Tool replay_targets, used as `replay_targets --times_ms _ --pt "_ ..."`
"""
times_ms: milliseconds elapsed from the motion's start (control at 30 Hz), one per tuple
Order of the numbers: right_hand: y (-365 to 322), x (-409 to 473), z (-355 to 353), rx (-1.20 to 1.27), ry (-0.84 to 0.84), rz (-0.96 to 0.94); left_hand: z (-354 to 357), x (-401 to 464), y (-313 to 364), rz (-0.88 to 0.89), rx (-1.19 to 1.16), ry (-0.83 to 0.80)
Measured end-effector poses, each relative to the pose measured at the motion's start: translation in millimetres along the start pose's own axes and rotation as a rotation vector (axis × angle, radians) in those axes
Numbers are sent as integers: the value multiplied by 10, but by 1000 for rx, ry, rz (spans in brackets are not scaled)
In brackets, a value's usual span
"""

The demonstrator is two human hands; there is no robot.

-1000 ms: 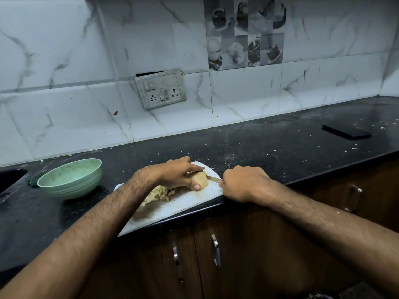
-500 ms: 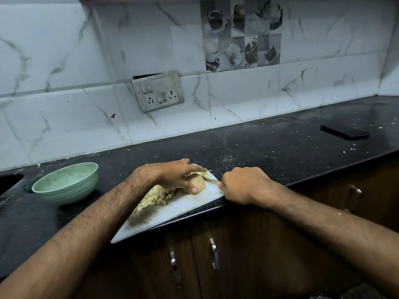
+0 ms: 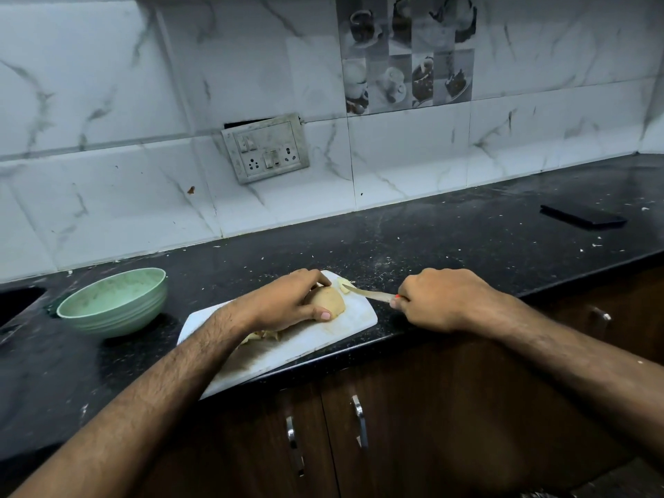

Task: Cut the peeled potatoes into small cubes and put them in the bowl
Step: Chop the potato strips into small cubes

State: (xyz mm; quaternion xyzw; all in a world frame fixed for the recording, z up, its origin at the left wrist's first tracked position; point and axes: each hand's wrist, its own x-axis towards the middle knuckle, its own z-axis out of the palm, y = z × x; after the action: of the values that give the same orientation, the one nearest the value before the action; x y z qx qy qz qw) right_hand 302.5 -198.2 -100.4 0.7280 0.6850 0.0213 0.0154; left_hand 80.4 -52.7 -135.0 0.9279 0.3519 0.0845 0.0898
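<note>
A peeled potato (image 3: 328, 300) lies on the white cutting board (image 3: 345, 328) near the counter's front edge. My left hand (image 3: 284, 303) grips the potato from above and from the left. My right hand (image 3: 442, 300) is closed on a knife (image 3: 366, 293) whose blade points left, its tip at a thin cut slice (image 3: 344, 282) on the board's far corner. A pile of potato cubes (image 3: 262, 336) sits on the board, mostly hidden under my left wrist. The pale green bowl (image 3: 115, 300) stands on the counter left of the board and looks empty.
The black counter (image 3: 467, 239) is speckled with crumbs. A dark flat phone-like object (image 3: 584, 218) lies at the far right. A sink edge (image 3: 18, 300) shows at far left. A wall socket plate (image 3: 266, 152) hangs on the tiles. Wooden cabinet doors (image 3: 359, 425) are below.
My right hand has drawn the knife out to the right, baring the blade. A thin slice now lies apart from the potato. The cube pile is more hidden under my left wrist.
</note>
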Motion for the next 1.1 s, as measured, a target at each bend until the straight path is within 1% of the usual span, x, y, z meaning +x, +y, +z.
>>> replay_targets --times_ms 67,200,400,567,967,1100 --pt "-29 12 25 13 3 6 47 -47 1 13 -11 51" --pt "-194 82 43 125 37 14 102 -87 0 38 -37 136" --pt "-497 233 1 216 49 44 138 -98 -23 27 -95 190" --pt "-613 260 -1 162 44 47 129 -91 -4 17 -142 205" --pt "-664 186 -14 68 54 15 149 -101 0 23 -140 240" --pt "-710 272 18 76 44 5 164 -91 -27 39 -133 266"
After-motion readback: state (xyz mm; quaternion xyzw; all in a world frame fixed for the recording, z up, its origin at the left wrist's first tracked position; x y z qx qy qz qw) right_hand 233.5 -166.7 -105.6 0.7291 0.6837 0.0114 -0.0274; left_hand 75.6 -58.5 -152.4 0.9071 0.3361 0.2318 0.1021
